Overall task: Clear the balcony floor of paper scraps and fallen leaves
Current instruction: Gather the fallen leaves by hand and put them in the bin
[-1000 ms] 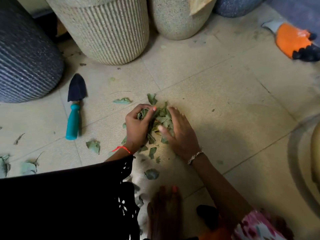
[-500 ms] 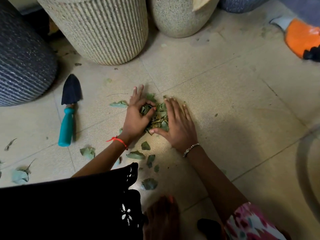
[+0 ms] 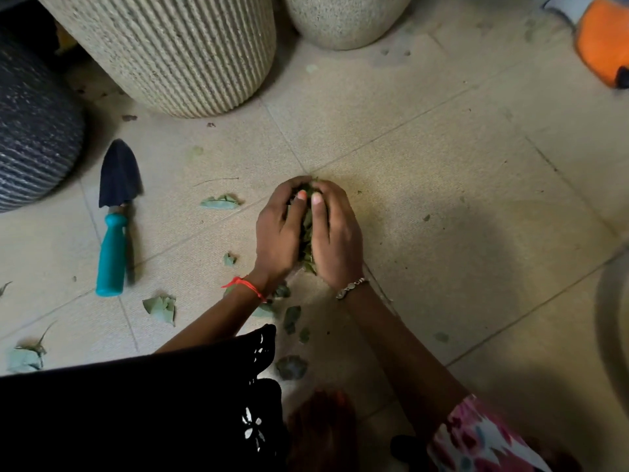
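Note:
A clump of green leaves (image 3: 307, 229) is pressed between my two hands in the middle of the beige tiled floor. My left hand (image 3: 277, 233) cups the clump from the left with fingers curled over its top. My right hand (image 3: 337, 235) cups it from the right, thumb beside the left thumb. Most of the clump is hidden by the hands. Loose leaf scraps lie around: one leaf (image 3: 220, 201) left of the hands, one torn leaf (image 3: 160, 307) at lower left, and several small pieces (image 3: 292, 318) under my wrists.
A teal-handled garden trowel (image 3: 114, 233) lies to the left. A ribbed beige planter (image 3: 177, 46), a second beige pot (image 3: 343, 18) and a dark ribbed pot (image 3: 30, 131) stand at the back. An orange glove (image 3: 600, 39) lies at top right. My black clothing (image 3: 136, 413) fills the lower left.
My hands went from spread flat over the leaf pile to closed together around it, gathering the leaves into a tight clump.

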Available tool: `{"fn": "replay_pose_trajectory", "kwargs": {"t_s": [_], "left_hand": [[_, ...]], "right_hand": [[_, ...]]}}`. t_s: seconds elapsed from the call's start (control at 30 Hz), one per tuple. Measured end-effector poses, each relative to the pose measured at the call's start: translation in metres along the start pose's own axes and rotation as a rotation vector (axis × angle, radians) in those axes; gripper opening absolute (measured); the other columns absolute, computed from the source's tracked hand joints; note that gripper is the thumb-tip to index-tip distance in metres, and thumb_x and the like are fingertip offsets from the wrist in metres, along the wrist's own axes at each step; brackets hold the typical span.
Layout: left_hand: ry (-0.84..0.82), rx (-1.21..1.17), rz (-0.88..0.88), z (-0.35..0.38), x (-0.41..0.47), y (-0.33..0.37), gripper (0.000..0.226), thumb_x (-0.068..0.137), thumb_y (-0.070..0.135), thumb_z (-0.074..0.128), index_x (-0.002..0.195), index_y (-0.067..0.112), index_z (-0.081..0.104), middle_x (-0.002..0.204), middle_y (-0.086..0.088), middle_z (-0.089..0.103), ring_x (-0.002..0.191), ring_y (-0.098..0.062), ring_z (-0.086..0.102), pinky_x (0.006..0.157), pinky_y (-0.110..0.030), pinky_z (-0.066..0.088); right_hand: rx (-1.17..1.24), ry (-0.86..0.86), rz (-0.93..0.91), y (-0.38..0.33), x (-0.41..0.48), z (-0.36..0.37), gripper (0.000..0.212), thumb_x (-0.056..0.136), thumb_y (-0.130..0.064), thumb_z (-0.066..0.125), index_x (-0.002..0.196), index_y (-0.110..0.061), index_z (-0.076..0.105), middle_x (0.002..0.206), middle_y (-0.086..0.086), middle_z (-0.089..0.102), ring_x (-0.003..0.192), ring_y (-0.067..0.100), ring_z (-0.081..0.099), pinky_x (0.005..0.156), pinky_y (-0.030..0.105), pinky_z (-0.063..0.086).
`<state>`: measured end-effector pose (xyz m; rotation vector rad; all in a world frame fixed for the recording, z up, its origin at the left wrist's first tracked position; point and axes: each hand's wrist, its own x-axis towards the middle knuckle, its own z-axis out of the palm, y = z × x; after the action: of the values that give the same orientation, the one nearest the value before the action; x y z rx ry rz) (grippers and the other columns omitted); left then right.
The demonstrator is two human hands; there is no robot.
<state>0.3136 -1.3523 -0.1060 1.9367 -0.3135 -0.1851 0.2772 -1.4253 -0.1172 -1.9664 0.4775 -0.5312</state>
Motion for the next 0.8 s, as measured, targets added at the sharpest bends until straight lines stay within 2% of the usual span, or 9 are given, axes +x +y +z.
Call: {"fn": "replay_pose_trajectory", "kwargs": {"t_s": [0.17, 0.27, 0.37, 0.43, 0.53, 0.67, 0.8], "left_hand": [[0.093, -0.147, -0.023, 0.02, -0.001, 0.011, 0.033, 0.099, 0.006, 0.032, 0.116, 0.001, 0.06, 0.112, -0.005, 0.063, 0.103, -0.001, 0.057, 0.088, -0.011, 0.042], [0.114, -0.331, -0.071, 0.027, 0.002, 0.015, 0.034, 0.095, 0.01, 0.031, 0.108, 0.003, 0.062, 0.109, -0.006, 0.064, 0.105, -0.012, 0.058, 0.094, -0.023, 0.045], [0.114, -0.621, -0.246, 0.033, 0.004, 0.026, 0.029, 0.088, 0.019, 0.037, 0.099, 0.01, 0.063, 0.099, -0.005, 0.064, 0.1, -0.016, 0.059, 0.09, -0.028, 0.046], [0.119, -0.834, -0.363, 0.035, 0.005, 0.034, 0.026, 0.093, 0.015, 0.036, 0.095, 0.007, 0.061, 0.091, -0.005, 0.063, 0.087, -0.012, 0.063, 0.081, -0.023, 0.05], [0.112, -1.038, -0.456, 0.035, 0.009, 0.037, 0.027, 0.095, 0.012, 0.032, 0.091, 0.005, 0.058, 0.084, -0.005, 0.06, 0.074, -0.011, 0.063, 0.069, -0.018, 0.053], [0.136, -1.166, -0.478, 0.037, 0.021, 0.054, 0.025, 0.092, 0.015, 0.034, 0.091, 0.007, 0.058, 0.085, -0.005, 0.06, 0.077, -0.013, 0.061, 0.071, -0.021, 0.053], [0.077, -1.257, -0.466, 0.041, 0.035, 0.105, 0.023, 0.081, 0.019, 0.042, 0.092, 0.006, 0.057, 0.089, -0.006, 0.058, 0.082, -0.017, 0.059, 0.077, -0.024, 0.052]], "right_hand": [[0.335, 0.187, 0.254, -0.016, 0.001, 0.009, 0.044, 0.09, -0.034, 0.038, 0.113, -0.006, 0.064, 0.114, 0.004, 0.064, 0.107, 0.013, 0.058, 0.092, 0.024, 0.046], [0.549, 0.21, 0.427, -0.022, 0.005, 0.003, 0.035, 0.09, -0.023, 0.043, 0.111, -0.006, 0.065, 0.114, 0.004, 0.065, 0.106, 0.009, 0.059, 0.088, 0.016, 0.047], [0.708, 0.206, 0.548, -0.024, 0.01, -0.005, 0.025, 0.094, -0.013, 0.045, 0.103, -0.005, 0.067, 0.11, 0.009, 0.067, 0.102, 0.016, 0.063, 0.086, 0.024, 0.051], [0.801, 0.193, 0.602, -0.023, 0.012, -0.009, 0.024, 0.094, -0.011, 0.046, 0.099, -0.006, 0.068, 0.108, 0.012, 0.068, 0.102, 0.023, 0.064, 0.086, 0.031, 0.052], [0.832, 0.165, 0.637, -0.022, 0.017, -0.011, 0.022, 0.092, -0.011, 0.048, 0.097, -0.007, 0.069, 0.105, 0.011, 0.068, 0.099, 0.022, 0.065, 0.085, 0.031, 0.053], [0.79, 0.13, 0.652, -0.036, 0.034, -0.021, 0.023, 0.094, -0.012, 0.046, 0.095, -0.006, 0.068, 0.098, 0.005, 0.069, 0.089, 0.013, 0.064, 0.075, 0.021, 0.053], [0.801, 0.176, 0.69, -0.07, 0.062, -0.052, 0.024, 0.096, -0.022, 0.046, 0.085, -0.014, 0.065, 0.087, 0.0, 0.068, 0.082, 0.012, 0.065, 0.071, 0.022, 0.054]]}}
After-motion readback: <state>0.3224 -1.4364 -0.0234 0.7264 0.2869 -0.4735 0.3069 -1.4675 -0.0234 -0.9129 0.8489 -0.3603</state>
